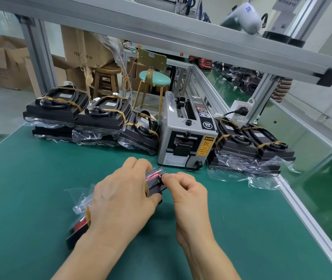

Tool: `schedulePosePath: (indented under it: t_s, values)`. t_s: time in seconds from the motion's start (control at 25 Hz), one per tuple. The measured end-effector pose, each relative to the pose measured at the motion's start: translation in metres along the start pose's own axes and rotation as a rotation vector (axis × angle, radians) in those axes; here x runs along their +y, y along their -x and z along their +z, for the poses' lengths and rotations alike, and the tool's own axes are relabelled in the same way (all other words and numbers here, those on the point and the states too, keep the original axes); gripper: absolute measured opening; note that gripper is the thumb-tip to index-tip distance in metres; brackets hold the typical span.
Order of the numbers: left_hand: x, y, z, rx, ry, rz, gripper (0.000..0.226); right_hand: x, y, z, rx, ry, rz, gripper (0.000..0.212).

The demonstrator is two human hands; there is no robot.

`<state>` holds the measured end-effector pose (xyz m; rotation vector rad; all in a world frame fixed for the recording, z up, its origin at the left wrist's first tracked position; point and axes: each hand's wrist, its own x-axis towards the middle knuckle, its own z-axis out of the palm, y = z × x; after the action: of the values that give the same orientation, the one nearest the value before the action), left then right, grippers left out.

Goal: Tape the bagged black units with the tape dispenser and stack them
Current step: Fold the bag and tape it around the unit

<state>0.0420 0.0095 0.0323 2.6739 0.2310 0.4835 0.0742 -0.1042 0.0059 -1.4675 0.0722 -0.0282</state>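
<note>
Both grips (120, 197) (189, 190) clasping bagged unit (157, 178), mostly hidden

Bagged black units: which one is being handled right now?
The bagged unit between both hands, left hand and right hand; the others rest in stacks beside the tape dispenser.

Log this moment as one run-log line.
step: taping | left hand: holding bagged unit | right hand: pinching its end | tape dispenser: behind, untouched | stacks: both sides of dispenser

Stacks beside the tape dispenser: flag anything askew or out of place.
One taped unit just left of the tape dispenser leans tilted against the neighbouring stack instead of lying flat. The stacks right of the dispenser look orderly.
</note>
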Motion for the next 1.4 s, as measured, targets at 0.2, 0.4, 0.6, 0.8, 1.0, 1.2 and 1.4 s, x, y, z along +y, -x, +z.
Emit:
schedulePosePath:
  t_s: [0.2, 0.4, 0.6, 0.8, 1.0, 1.2, 1.4]
  values:
    - [0.0, -0.001, -0.001, -0.006, 0.013, -0.005, 0.042, -0.001, 0.001, 0.001, 0.026, 0.025, -0.012, 0.012]
    - [0.0, 0.0, -0.001, -0.002, 0.013, 0.003, 0.04, -0.002, 0.001, 0.002, 0.084, 0.129, -0.063, 0.013]
    - [0.0, 0.0, -0.001, -0.001, 0.015, 0.01, 0.039, -0.001, 0.001, 0.005, 0.184, 0.19, -0.062, 0.015]
    - [0.0, 0.001, 0.0, 0.016, 0.007, 0.035, 0.04, 0.004, 0.002, 0.013, 0.21, -0.046, 0.0, 0.033]
    - [-0.002, -0.001, 0.001, 0.036, 0.023, 0.067, 0.037, 0.002, 0.001, 0.02, 0.08, -0.095, 0.067, 0.03]
    - [-0.001, -0.002, -0.002, 0.055, 0.027, 0.031, 0.034, 0.009, 0.005, 0.012, -0.013, 0.001, -0.048, 0.035]
    - [-0.019, -0.003, -0.017, 0.155, 0.329, 0.087, 0.04, -0.001, -0.009, -0.017, -0.14, 0.038, -0.076, 0.049]
